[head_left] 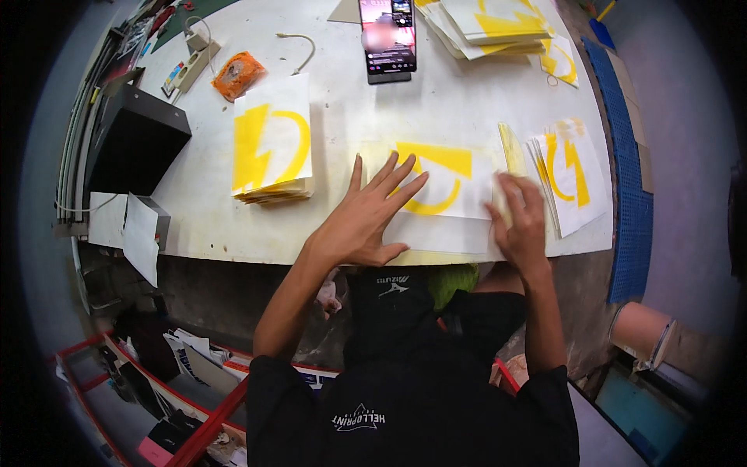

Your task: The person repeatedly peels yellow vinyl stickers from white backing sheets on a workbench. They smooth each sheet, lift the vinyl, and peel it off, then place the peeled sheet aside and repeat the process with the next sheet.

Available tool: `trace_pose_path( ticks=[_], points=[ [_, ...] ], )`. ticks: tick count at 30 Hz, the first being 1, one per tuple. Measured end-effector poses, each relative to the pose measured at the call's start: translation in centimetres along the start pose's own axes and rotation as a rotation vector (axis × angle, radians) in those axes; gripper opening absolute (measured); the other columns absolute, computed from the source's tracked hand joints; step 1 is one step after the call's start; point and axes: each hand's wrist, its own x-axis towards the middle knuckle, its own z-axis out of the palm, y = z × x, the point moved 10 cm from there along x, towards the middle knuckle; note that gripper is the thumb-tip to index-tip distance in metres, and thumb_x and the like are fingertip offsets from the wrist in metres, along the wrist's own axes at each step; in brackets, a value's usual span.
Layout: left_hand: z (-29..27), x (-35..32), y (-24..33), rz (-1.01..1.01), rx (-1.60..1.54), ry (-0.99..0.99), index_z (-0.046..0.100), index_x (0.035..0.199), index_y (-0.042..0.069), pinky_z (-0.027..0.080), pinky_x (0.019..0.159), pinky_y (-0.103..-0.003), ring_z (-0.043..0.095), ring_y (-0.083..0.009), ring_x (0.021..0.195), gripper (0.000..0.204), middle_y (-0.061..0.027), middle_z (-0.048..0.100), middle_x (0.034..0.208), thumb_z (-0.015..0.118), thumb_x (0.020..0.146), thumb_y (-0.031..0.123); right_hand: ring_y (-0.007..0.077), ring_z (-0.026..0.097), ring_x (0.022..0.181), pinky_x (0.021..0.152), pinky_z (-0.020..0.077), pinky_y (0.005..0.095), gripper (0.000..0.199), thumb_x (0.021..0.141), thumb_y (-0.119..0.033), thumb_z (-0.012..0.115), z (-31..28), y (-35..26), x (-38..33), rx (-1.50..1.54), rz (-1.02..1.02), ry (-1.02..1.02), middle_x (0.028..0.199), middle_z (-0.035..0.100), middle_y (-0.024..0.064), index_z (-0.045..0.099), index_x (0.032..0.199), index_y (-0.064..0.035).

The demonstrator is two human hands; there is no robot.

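Left hand (366, 214), fingers spread, flattens a thin white yellow-printed sheet (440, 194); at three o'clock, right hand (520, 218) pinches its flimsy edge.

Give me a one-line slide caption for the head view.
Left hand flattens a white sheet with yellow print on a white table; right hand presses its edge.

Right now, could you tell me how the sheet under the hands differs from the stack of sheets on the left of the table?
The sheet under the hands lies single and flat, while the left stack is many sheets thick. The left hand presses the single sheet and the right hand rubs its edge; nothing touches the stack. The sheet lies widthwise, the stack lengthwise. Both are white with a yellow print.
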Motion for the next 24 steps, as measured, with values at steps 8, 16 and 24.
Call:
trace_pose_path(
  ticks=[8,16,24],
  points=[
    [1.0,-2.9,3.1,-0.007,0.111,0.447,0.072,0.127,0.008,0.034,0.120,-0.055,0.065,-0.0235,0.112,0.044,-0.0038,0.071,0.105,0.081,0.084,0.014,0.0248,0.063,0.106,0.109,0.0388,0.0505,0.039,0.082,-0.006,0.078,1.7,-5.1,-2.7,0.082,-0.180,-0.098,0.108,0.068,0.0054,0.072,0.121,-0.0042],
    [2.1,-4.6,4.0,0.042,0.135,0.493,0.077,0.113,0.007,0.051,0.107,-0.050,0.067,-0.0306,0.114,0.030,-0.0085,0.072,0.115,0.077,0.083,0.005,0.0277,0.065,0.111,0.104,0.0490,0.0490,0.031,0.080,-0.001,0.073,1.1,-6.3,-4.7,0.081,-0.289,0.027,0.113,0.071,0.0080,0.076,0.111,-0.0034],
    [3.4,-6.9,4.5,0.062,0.068,0.372,0.074,0.123,0.004,0.047,0.114,-0.052,0.059,-0.0383,0.136,0.037,-0.0142,0.067,0.140,0.078,0.088,0.012,0.0318,0.063,0.129,0.112,0.0475,0.0487,0.027,0.086,-0.005,0.077,1.1,-6.6,-7.4,0.152,-0.260,-0.048,0.131,0.070,0.0102,0.076,0.112,-0.0008]
  ],
)
